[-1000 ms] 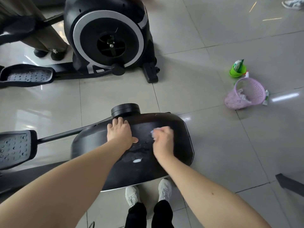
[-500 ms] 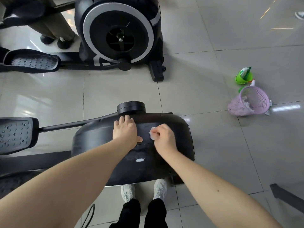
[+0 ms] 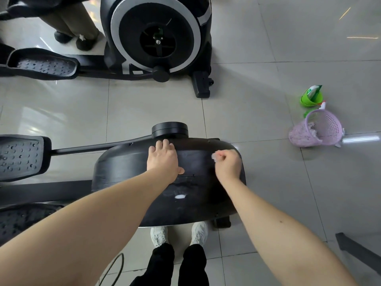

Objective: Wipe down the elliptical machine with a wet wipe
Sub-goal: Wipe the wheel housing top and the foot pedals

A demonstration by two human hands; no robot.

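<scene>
The elliptical machine's black flywheel housing [image 3: 123, 168] lies below me, seen from above. My left hand [image 3: 162, 159] rests flat on its top, fingers reaching over the far edge. My right hand [image 3: 227, 164] grips a crumpled white wet wipe [image 3: 216, 156] and presses it onto the housing's right part. A white smear [image 3: 180, 196] shows on the near side of the housing. The machine's pedal [image 3: 19, 156] sticks out to the left on its arm.
A second elliptical [image 3: 156, 38] stands across the tiled floor, with another person's legs [image 3: 72, 27] behind it. At the right lie a tipped purple basket [image 3: 317, 131] with used wipes and a green wipe tub [image 3: 311, 97]. My white shoes [image 3: 179, 234] stand under the housing.
My right hand with the wipe slid left toward my left hand, then back right along the housing's top. My left hand stayed put. The view shifted slightly down.
</scene>
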